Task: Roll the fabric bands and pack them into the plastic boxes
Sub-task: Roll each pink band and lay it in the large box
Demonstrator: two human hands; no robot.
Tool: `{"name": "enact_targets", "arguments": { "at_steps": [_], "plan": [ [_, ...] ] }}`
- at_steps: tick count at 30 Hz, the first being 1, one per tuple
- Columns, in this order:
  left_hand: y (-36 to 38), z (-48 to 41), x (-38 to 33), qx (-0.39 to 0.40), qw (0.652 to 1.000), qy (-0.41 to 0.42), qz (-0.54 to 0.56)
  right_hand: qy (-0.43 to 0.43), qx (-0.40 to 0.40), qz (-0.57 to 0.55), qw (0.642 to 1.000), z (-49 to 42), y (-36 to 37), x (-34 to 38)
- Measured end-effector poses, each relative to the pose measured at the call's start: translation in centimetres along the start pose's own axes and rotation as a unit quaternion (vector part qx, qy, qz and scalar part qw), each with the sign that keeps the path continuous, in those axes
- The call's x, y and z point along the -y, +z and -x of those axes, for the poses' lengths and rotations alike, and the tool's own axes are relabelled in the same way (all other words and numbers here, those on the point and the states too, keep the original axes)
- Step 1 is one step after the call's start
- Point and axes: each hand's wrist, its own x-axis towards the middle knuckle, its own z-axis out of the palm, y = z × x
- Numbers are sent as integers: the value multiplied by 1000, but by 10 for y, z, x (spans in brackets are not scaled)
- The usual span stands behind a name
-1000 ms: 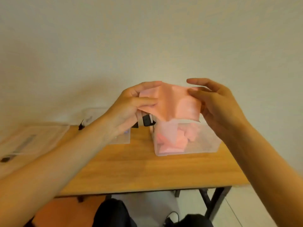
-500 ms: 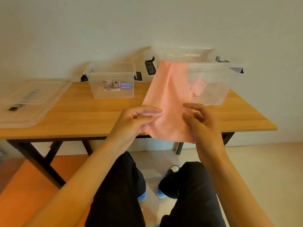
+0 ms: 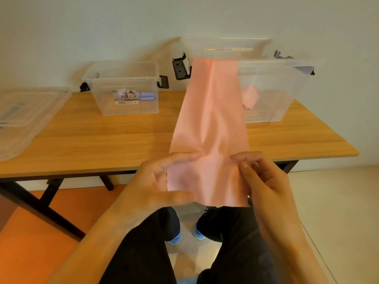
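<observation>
Now you hold the near end of the pink fabric band (image 3: 211,119) with both hands, just in front of the table (image 3: 92,136) edge. Your left hand (image 3: 162,181) grips its left side with fingers and thumb curled round it, and your right hand (image 3: 264,181) pinches its right side. The band stretches from your hands up to the rim of the large plastic box (image 3: 287,89), which has more pink fabric inside. The small plastic box (image 3: 127,103) stands to the left.
</observation>
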Motion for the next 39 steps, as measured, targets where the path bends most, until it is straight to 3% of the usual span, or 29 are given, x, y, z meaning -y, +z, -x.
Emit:
{"name": "enact_targets", "arguments": {
  "at_steps": [3,7,21,28,32,39],
  "plan": [
    [-6,4,2,4,999,-32,-25,-6,32,-44,998,1,-5,2],
    [-2,9,1,-48,994,-25,-95,-8,77,-68,995,5,-15,-6],
    [14,6,4,-81,990,11,-116,-69,137,-11,988,11,-23,-8],
    [14,6,12,-100,990,23,-93,-91,69,-15,993,16,-13,-3],
    [13,7,15,-128,989,32,-69,-53,-5,-47,997,17,-3,-1],
    [24,5,18,-204,979,19,-15,6,-61,-89,994,17,2,-3]
  ]
}}
